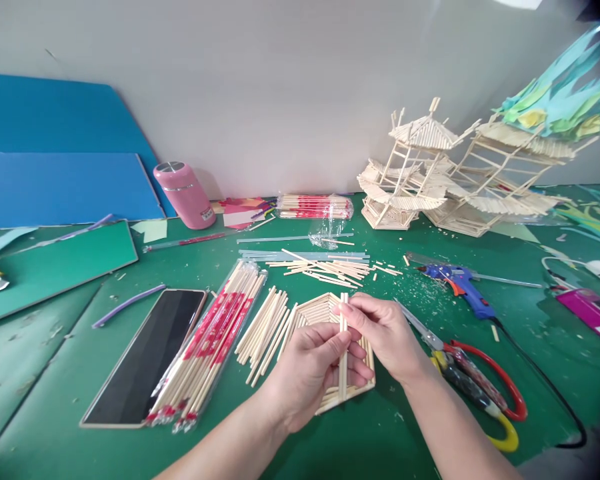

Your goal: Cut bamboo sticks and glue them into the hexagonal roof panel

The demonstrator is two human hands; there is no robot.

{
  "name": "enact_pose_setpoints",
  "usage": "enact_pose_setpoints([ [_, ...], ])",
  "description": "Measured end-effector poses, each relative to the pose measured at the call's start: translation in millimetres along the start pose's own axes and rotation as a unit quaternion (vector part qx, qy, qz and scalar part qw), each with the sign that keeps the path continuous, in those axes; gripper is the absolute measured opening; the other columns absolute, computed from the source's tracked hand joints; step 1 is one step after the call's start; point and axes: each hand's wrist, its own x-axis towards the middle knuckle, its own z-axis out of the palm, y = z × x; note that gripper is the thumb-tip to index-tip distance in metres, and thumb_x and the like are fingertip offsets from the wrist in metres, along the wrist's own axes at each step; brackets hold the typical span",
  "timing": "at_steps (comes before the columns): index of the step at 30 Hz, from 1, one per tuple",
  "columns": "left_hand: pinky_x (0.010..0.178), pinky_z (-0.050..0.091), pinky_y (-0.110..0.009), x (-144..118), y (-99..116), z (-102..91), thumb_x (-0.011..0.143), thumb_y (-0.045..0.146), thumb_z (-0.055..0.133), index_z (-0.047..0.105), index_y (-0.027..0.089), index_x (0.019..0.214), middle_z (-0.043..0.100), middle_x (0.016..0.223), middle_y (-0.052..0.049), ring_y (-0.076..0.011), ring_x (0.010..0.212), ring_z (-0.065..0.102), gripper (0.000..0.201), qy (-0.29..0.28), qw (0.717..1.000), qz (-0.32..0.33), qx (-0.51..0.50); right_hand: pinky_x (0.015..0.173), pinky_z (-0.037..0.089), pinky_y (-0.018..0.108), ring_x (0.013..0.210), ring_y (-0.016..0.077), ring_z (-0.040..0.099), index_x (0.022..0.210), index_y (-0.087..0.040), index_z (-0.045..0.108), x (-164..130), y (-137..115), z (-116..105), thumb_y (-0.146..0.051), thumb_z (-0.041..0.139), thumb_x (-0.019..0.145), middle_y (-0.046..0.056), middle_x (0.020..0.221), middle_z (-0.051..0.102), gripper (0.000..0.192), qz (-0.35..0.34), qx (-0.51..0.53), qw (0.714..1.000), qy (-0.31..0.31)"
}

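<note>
My left hand (305, 370) and my right hand (387, 337) together pinch a pair of thin wooden sticks (343, 313), held upright side by side. They hover over a flat hexagonal panel (316, 310) built of glued sticks on the green table (60, 413). A loose heap of bare sticks (265, 327) lies just left of the panel. A clear pack of red-wrapped chopsticks (207, 343) lies further left.
A phone (147, 357) lies face up at the left. Red-and-yellow-handled scissors (473, 383) and a blue glue gun (460, 287) sit at the right. Stick pagoda models (430, 177) stand at the back right, a pink flask (183, 193) and blue boards (55, 187) at the back left.
</note>
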Motion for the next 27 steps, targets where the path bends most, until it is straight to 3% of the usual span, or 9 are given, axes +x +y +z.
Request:
enact_pose_setpoints([
  [12,0.055,0.046,-0.025,2,-4,-0.7,0.076,0.02,0.057,0.058,0.007,0.067,0.057,0.058,-0.003,-0.0124,0.051,0.058,0.015,-0.001,1.0,0.017,0.005,0.051,0.037,0.021,0.056,0.01,0.045,0.058,-0.017,0.054,-3,-3,-4,-0.031,0.049,0.082,-0.002,0.06,0.045,0.029,-0.015,-0.029,0.999,-0.008],
  [15,0.057,0.047,-0.024,3,3,-3.7,0.077,0.018,0.055,0.059,0.008,0.072,0.059,0.063,-0.004,-0.0125,0.055,0.06,0.012,0.006,0.999,0.036,-0.006,0.059,0.042,0.023,0.066,0.0133,0.053,0.072,-0.017,0.061,-3,-5,-5,-0.033,0.047,0.083,0.001,0.069,0.056,0.024,-0.014,-0.025,1.0,0.002],
  [19,0.062,0.049,-0.025,5,19,-12.7,0.078,0.015,0.054,0.059,0.01,0.08,0.061,0.072,-0.005,-0.0126,0.062,0.061,0.008,0.065,0.994,0.085,-0.027,0.072,0.043,0.026,0.084,0.017,0.057,0.092,-0.021,0.063,-7,-6,-9,-0.034,0.047,0.084,0.003,0.091,0.064,0.022,-0.005,-0.017,0.999,0.032],
  [23,0.067,0.05,-0.028,5,29,-18.5,0.08,0.013,0.051,0.059,0.01,0.082,0.062,0.075,-0.006,-0.0135,0.066,0.062,0.008,0.109,0.987,0.107,-0.045,0.061,0.041,0.023,0.073,0.0157,0.054,0.084,-0.021,0.06,-15,-1,-8,-0.035,0.047,0.083,0.001,0.081,0.062,0.019,0.016,-0.036,0.999,0.021],
  [27,0.068,0.05,-0.028,5,29,-18.6,0.08,0.013,0.051,0.058,0.011,0.082,0.062,0.074,-0.006,-0.0136,0.067,0.062,0.008,0.111,0.986,0.113,-0.052,0.056,0.038,0.023,0.063,0.0137,0.047,0.079,-0.02,0.057,-20,-1,-4,-0.035,0.046,0.084,-0.001,0.068,0.053,0.02,0.028,-0.04,0.999,-0.009],
])
